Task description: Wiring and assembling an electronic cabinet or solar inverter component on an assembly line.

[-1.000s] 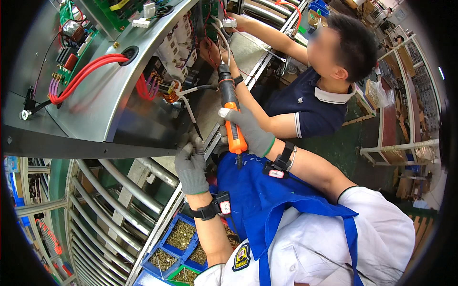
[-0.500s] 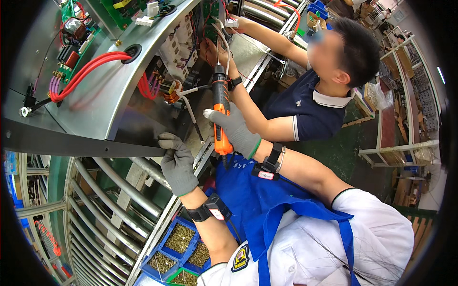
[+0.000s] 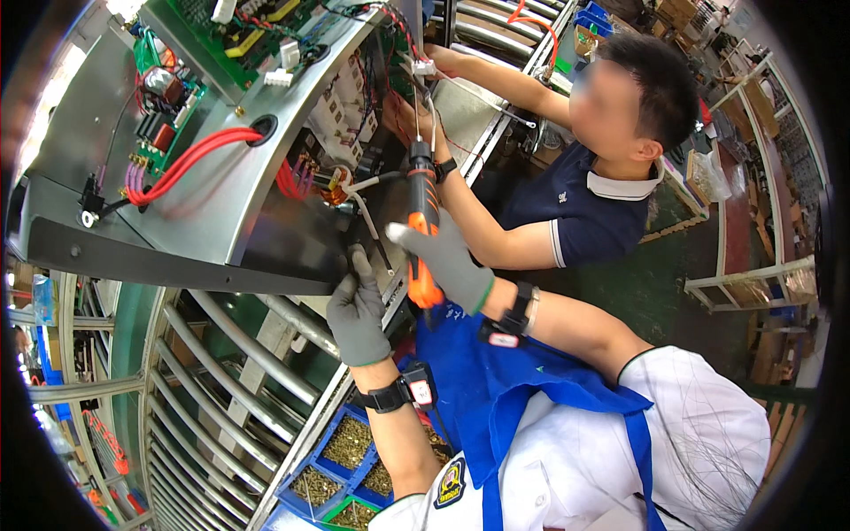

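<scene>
My right hand, in a grey glove, is wrapped round an orange and black electric screwdriver. Its long bit points away from me into the open metal chassis; where the tip ends I cannot make out. At the chassis's near corner, my gloved left hand has its fingers against the dark lower edge. Beside the screwdriver hangs a grey-sleeved cable with a bare metal end. Red cables run through a grommet in the chassis wall.
Across from me, a co-worker's hands reach into the chassis near its wiring. Metal rollers lie under and beside it. Blue bins of small screws stand by my left forearm. A shelving rack is at the right.
The chassis and both my hands appear slightly farther right in view. My left fingers have straightened upward along the chassis corner. The screwdriver stays in my right hand.
</scene>
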A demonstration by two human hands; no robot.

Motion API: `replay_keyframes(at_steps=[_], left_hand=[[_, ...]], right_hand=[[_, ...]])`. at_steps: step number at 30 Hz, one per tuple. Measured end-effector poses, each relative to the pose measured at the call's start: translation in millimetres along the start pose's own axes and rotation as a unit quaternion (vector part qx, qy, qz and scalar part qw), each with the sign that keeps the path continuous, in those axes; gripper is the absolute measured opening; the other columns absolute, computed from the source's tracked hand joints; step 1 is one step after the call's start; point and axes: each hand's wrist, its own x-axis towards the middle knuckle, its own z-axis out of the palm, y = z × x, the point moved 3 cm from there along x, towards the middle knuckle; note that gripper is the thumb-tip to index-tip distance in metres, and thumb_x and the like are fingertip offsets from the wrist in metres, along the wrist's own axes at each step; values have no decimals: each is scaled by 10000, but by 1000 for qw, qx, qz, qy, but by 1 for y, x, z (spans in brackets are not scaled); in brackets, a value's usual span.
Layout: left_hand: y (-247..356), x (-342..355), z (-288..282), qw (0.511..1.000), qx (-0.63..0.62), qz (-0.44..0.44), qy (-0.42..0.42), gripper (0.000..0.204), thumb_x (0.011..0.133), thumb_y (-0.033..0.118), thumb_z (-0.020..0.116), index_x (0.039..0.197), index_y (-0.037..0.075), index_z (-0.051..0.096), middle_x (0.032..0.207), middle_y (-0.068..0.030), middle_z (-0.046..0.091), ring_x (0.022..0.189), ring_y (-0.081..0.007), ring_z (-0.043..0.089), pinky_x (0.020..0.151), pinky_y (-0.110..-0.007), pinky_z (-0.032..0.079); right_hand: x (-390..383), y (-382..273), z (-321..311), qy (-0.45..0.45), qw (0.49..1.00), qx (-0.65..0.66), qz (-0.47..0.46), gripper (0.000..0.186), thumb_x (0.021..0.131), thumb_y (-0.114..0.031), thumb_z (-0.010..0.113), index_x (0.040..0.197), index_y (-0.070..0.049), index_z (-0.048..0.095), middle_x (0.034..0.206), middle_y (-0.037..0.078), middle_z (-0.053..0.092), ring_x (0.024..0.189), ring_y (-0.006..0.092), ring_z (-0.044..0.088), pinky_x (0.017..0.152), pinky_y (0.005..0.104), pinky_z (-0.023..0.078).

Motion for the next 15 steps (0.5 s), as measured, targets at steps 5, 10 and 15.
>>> replay_keyframes(at_steps=[5,10,15], left_hand=[[11,-22,28,999,-33,8,-29,327,998,130,452,1259,-68,451,1145,-163,583,999,-195,592,823,-240,539],[8,-17,60,987,-54,-147,-40,342,977,215,495,1211,-35,491,860,-40,526,667,-92,500,528,-165,400],[13,-13,81,991,42,-107,-73,285,959,121,455,1173,-57,516,993,-137,629,687,-111,585,533,-188,454]], right_hand=[[-53,-41,-61,-157,978,-11,135,483,735,-224,783,1043,-64,446,681,45,548,509,147,572,456,296,503],[-98,-88,-143,-267,933,-61,233,720,634,-203,821,1205,-27,419,760,57,559,572,127,566,495,268,492],[-136,-68,-173,-282,907,-109,292,794,596,-200,853,1264,-39,456,890,8,535,778,99,524,686,250,465]])
